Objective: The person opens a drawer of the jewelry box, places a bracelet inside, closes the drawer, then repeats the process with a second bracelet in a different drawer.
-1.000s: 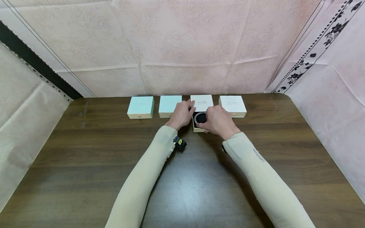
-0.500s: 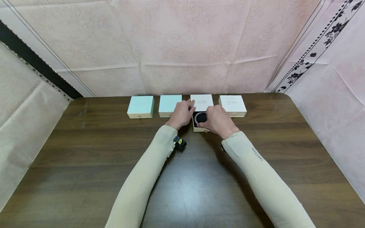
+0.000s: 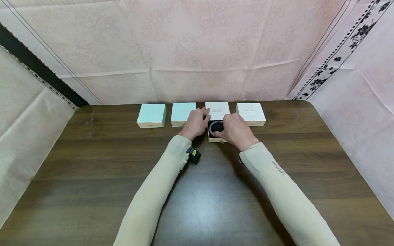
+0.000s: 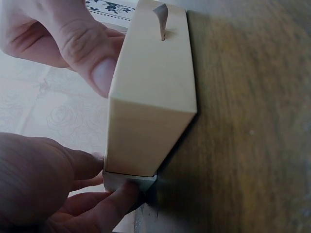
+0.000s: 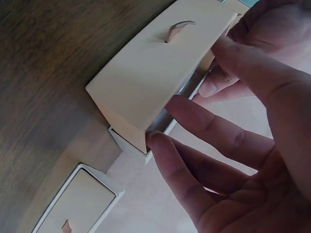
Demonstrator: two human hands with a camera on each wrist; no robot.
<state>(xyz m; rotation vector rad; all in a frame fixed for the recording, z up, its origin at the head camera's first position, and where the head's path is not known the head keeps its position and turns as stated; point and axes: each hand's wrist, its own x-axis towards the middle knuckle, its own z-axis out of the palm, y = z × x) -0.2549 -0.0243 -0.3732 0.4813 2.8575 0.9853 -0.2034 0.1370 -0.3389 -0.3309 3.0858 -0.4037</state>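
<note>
A white drawer box stands in the row at the back of the table, its cream drawer pulled out toward me. In the drawer, a silver-grey bangle lies around a round black cushion. My left hand grips the left side of the box's sleeve, thumb above and a finger along its side. Over the drawer's right part, my right hand has its thumb and fingers at the bangle's edge, pinching it. That hand hides the bangle's right side.
Two mint-green boxes, one at far left and one beside my left hand, stand closed. Another white box is on the right. A patterned cloth hangs behind the brown wooden table.
</note>
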